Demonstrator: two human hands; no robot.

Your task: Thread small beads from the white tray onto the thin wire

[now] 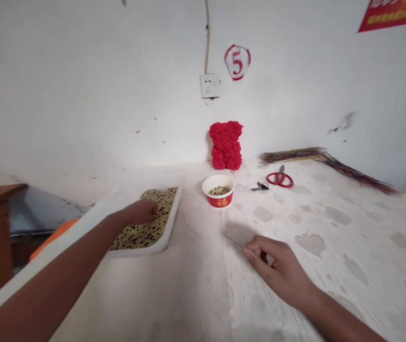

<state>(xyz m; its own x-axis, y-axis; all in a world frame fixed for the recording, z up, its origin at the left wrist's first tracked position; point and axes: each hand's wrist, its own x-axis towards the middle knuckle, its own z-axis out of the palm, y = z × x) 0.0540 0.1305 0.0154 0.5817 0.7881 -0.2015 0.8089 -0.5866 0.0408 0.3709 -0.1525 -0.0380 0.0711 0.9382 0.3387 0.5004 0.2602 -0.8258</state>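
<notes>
Two bare hands are at work over a table (203, 294) covered with a pale patterned cloth. The left hand (142, 212), left of centre in the frame, is curled with its fingers together at the yellow and black bead-like pieces (142, 235) in a white tray (170, 232); whether anything is pinched inside it I cannot tell. The right hand (277, 266), lower right of centre, has its thumb and forefinger pressed together on a thin wire (233, 240), whose free end points to the upper left, below the bowl in the frame.

That paper bowl (219, 199), red outside with a gold character and a white rim, stands upright near the centre of the frame and holds more of the same small pieces. Just above it, a red bear figure (226, 145) with a rose-like surface stands near the wall. Right of the bowl lie a small dark metal item (260, 186), too small to name surely, and red-handled scissors (280, 178). A bundle of thin multicoloured strands (345, 168) stretches across the table's far side, towards the right edge of the frame.
</notes>
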